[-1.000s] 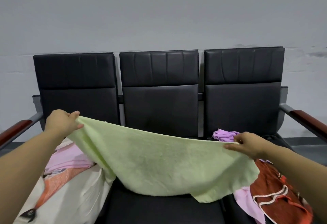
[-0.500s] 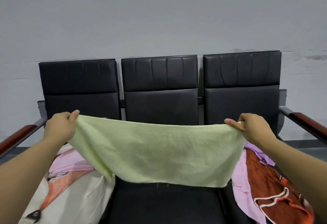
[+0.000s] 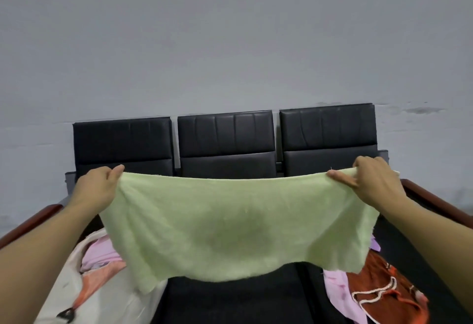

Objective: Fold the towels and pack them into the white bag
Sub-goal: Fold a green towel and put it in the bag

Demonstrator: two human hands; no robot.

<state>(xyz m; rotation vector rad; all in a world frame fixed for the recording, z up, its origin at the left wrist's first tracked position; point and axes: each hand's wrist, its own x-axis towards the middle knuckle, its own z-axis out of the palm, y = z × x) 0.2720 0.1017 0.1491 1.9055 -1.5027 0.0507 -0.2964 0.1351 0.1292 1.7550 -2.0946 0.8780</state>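
- The soft white bag [image 3: 102, 300], with pink and orange cloth inside, sat below the left hand.
- The left hand [image 3: 96, 190] pinched the left top corner of the pale green terry towel [image 3: 230, 226], thumb over its edge.
- The towel hung spread out between both hands, above the middle seat of the black three-seat bench [image 3: 225, 141].
- The right hand [image 3: 373, 182] pinched the right top corner.
- A rust-red cloth [image 3: 384, 295] and a pink cloth [image 3: 335, 287] lay below the right hand.

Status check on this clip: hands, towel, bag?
Left hand and right hand each grip a top corner of the green towel, spread, unfolded. White bag below left, pink cloth inside. Nothing blocking.
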